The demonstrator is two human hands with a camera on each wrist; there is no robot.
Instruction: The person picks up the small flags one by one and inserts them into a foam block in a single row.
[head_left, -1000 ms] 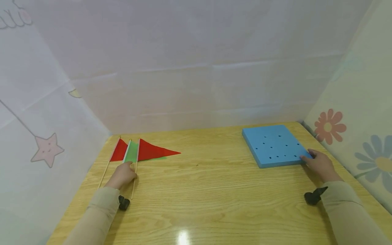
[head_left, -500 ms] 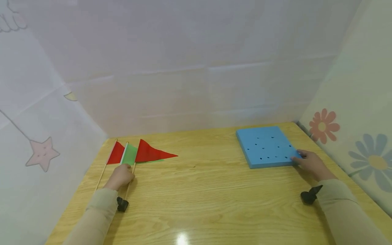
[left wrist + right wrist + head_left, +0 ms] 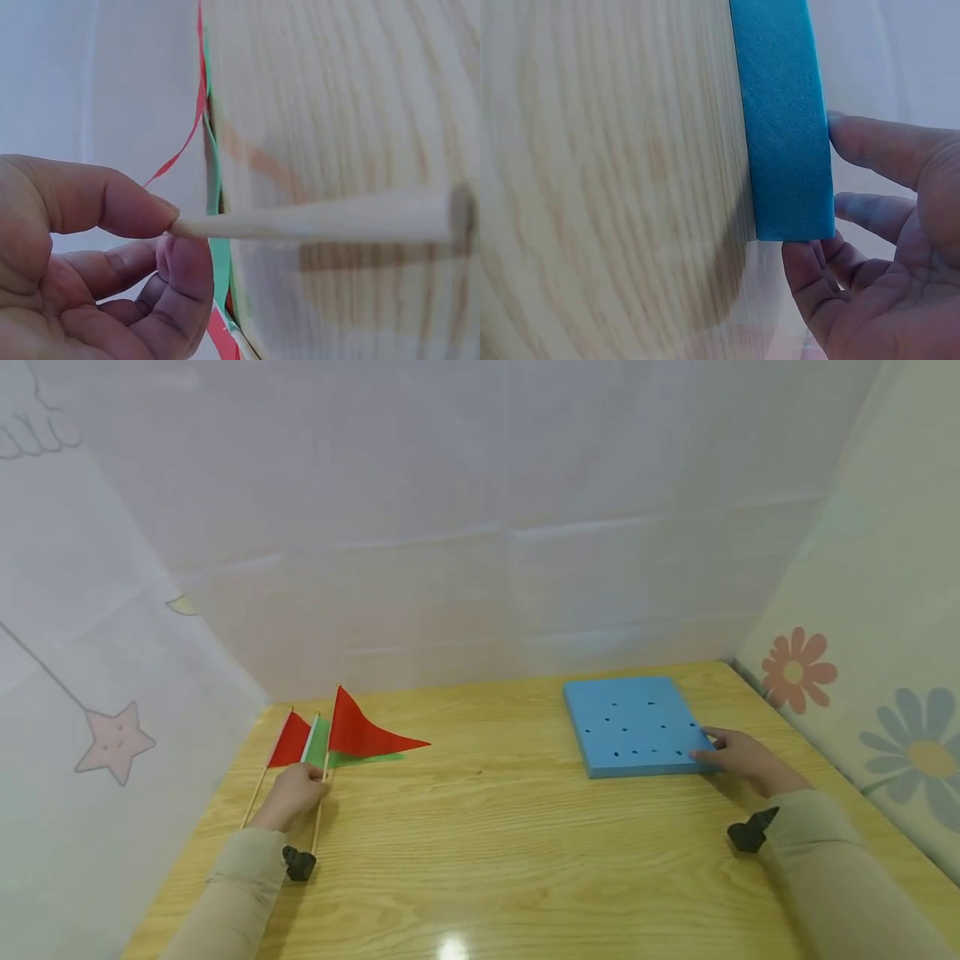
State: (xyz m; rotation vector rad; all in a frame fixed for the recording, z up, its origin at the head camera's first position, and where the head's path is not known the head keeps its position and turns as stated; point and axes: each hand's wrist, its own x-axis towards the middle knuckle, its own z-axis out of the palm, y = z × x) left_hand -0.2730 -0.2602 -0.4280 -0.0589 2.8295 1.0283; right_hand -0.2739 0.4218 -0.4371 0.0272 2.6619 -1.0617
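My left hand (image 3: 292, 793) pinches the thin wooden stick (image 3: 322, 221) of a red pennant flag (image 3: 360, 727) between thumb and fingertips. The flag tilts upward, and its cloth points right. Green cloth (image 3: 318, 739) of another flag shows behind it, partly covered by the hand and the red cloth. Left of these lies a second red flag (image 3: 291, 742) on its stick. At the right, my right hand (image 3: 742, 760) holds the near right corner of a blue foam board (image 3: 637, 714) with small holes. Its thumb (image 3: 885, 146) is on the top face, with bent fingers at the side.
The wooden table (image 3: 480, 843) carries the flags at the left and the board at the right. A pale cloth backdrop (image 3: 450, 568) stands along the table's back and sides, printed with a star (image 3: 115, 743) and flowers (image 3: 798, 671).
The red flag in my left hand has come up at its top end, its stick now pinched. The blue board has slid left with my right hand. The head view has shifted slightly.
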